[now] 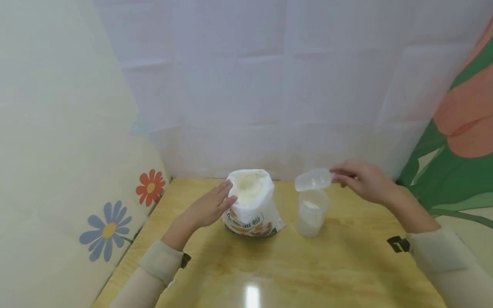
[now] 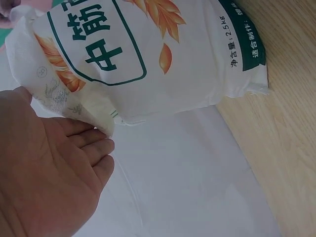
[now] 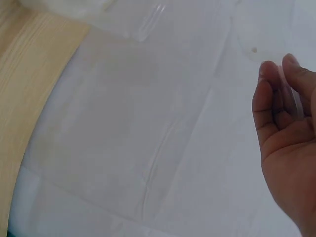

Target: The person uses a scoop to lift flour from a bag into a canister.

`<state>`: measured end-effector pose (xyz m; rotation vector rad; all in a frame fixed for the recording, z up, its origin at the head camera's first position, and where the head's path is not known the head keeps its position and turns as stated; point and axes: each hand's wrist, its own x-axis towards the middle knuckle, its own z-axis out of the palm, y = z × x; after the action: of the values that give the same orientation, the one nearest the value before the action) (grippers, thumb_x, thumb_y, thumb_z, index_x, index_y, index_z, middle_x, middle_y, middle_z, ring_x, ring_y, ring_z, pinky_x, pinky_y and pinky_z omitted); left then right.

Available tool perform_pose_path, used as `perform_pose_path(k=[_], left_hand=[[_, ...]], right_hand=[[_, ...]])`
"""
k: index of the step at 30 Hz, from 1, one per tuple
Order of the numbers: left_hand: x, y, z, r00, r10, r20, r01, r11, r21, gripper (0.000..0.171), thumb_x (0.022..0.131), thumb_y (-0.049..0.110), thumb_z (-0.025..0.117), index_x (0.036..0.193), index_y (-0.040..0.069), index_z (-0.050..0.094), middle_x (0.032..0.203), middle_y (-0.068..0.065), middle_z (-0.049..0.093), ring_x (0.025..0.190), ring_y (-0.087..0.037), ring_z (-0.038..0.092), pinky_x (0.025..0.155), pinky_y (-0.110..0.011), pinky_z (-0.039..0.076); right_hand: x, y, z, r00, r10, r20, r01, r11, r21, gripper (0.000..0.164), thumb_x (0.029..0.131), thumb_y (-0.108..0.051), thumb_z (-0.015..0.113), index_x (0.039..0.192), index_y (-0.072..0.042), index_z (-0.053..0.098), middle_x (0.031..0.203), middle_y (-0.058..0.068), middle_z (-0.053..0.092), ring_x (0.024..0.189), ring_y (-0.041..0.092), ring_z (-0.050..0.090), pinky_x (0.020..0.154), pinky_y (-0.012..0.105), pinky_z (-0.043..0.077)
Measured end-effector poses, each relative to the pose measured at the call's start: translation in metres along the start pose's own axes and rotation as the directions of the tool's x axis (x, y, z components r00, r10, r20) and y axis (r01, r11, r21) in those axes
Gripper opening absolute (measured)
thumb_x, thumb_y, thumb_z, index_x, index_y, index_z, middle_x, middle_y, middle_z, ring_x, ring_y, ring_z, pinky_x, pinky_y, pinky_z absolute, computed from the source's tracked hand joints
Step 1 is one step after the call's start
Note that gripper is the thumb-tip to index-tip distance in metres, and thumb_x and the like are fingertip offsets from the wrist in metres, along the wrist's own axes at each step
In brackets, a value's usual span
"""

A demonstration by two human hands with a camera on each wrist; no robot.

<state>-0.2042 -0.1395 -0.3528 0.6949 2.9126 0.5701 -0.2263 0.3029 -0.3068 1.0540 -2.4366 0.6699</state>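
A white bag of flour [image 1: 246, 209], its top open and pale powder inside, stands upright on the table. My left hand [image 1: 209, 205] rests against the left side of its rim, fingers extended. In the left wrist view the folded rim overlaps those fingertips, and printed characters and wheat ears show on the bag [image 2: 163, 54]. To the bag's right stands a translucent plastic container [image 1: 310, 216] with white powder in it. My right hand [image 1: 363, 182] pinches the handle of a clear plastic scoop [image 1: 313, 179], tilted above the container's mouth.
Everything stands on a wooden table [image 1: 285, 273], close to its far edge. A white cloth [image 1: 269, 85] hangs behind it. Painted flowers decorate the walls at left and right. In the right wrist view, part of the clear container [image 3: 113, 17] shows at the top.
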Motion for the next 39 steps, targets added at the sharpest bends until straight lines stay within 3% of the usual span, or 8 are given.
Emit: perform_pose_path(k=[9,13,23,31,39], left_hand=[[0.001,-0.003,0.001,1.000,-0.005,0.001,0.005,1.000,-0.006,0.073,0.109,0.054,0.024,0.161,0.002,0.017,0.169,-0.011,0.010,0.156,-0.031,0.011,0.127,-0.048,0.014],[0.000,-0.005,0.002,1.000,-0.001,0.000,0.001,1.000,-0.006,0.073,0.109,0.053,0.024,0.161,0.002,0.017,0.169,-0.011,0.010,0.156,-0.030,0.010,0.127,-0.048,0.014],[0.001,-0.007,0.003,1.000,0.022,-0.003,-0.022,1.000,-0.019,0.074,0.109,0.054,0.023,0.161,0.002,0.015,0.169,-0.012,0.009,0.156,-0.032,0.010,0.127,-0.048,0.013],[0.001,-0.007,0.004,1.000,0.025,-0.010,-0.026,0.999,-0.023,0.073,0.109,0.054,0.024,0.161,0.003,0.015,0.169,-0.011,0.009,0.156,-0.030,0.009,0.127,-0.047,0.013],[0.002,-0.009,0.004,1.000,0.025,-0.014,-0.025,1.000,-0.012,0.075,0.109,0.056,0.023,0.161,0.002,0.016,0.169,-0.011,0.010,0.156,-0.029,0.009,0.127,-0.047,0.013]], right_hand=[[0.042,-0.037,0.013,0.991,0.109,0.072,-0.112,0.993,0.045,0.020,0.099,-0.010,0.066,0.115,-0.001,0.073,0.093,0.005,0.074,0.074,0.011,0.068,0.066,0.033,0.060],[0.059,-0.048,0.023,0.993,0.073,0.095,-0.081,0.993,0.082,0.021,0.099,-0.009,0.066,0.116,0.000,0.072,0.098,0.009,0.074,0.075,0.012,0.068,0.070,0.036,0.061],[0.088,-0.057,0.040,0.989,0.006,0.146,-0.014,0.998,0.058,0.025,0.098,-0.012,0.067,0.118,0.002,0.071,0.098,0.009,0.073,0.077,0.015,0.067,0.074,0.040,0.059],[0.111,-0.060,0.049,0.977,-0.115,0.178,0.120,0.993,-0.013,0.018,0.097,-0.007,0.066,0.109,0.005,0.073,0.097,0.016,0.072,0.088,0.031,0.068,0.082,0.048,0.057],[0.128,-0.066,0.054,0.952,-0.070,0.297,0.094,0.993,-0.066,0.019,0.099,-0.008,0.062,0.110,0.004,0.072,0.104,0.018,0.072,0.100,0.036,0.067,0.093,0.051,0.054]])
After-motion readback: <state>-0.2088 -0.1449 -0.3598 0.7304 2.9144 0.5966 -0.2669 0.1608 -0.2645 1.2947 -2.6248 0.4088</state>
